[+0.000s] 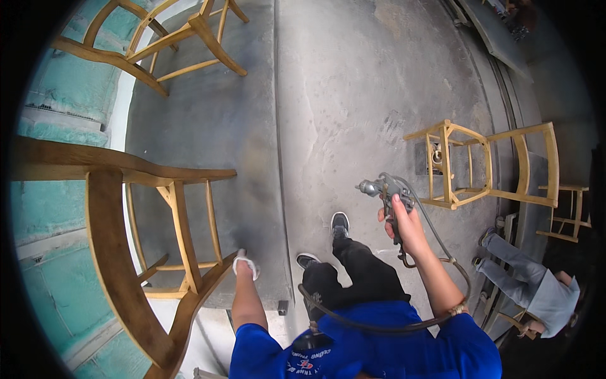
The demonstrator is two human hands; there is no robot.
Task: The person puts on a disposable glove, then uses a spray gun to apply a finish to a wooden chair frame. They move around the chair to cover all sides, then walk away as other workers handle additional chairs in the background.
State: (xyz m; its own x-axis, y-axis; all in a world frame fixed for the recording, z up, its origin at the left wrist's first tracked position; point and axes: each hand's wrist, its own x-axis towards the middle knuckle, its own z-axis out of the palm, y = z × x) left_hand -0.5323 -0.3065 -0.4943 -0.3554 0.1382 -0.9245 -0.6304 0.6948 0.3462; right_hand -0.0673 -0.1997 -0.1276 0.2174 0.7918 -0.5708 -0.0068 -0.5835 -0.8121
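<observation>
In my right hand (407, 221) is a grey metal spray gun (386, 187), its nozzle pointing left, with my fingers wrapped round the handle. A hose (435, 230) runs from the gun along my right forearm and loops across my front. My left hand (246, 265), partly covered in something whitish like a glove, is at the leg end of a brown wooden chair frame (117, 234) and seems to grip it; its fingers show only in part. This seatless frame lies tipped over on my left.
Another wooden chair frame (183, 38) lies at the far left, by teal-covered panels (63, 215). On the right is a lighter chair frame (467, 164) on its side. A person in grey (536, 290) works at the lower right near a further wooden frame (568, 211).
</observation>
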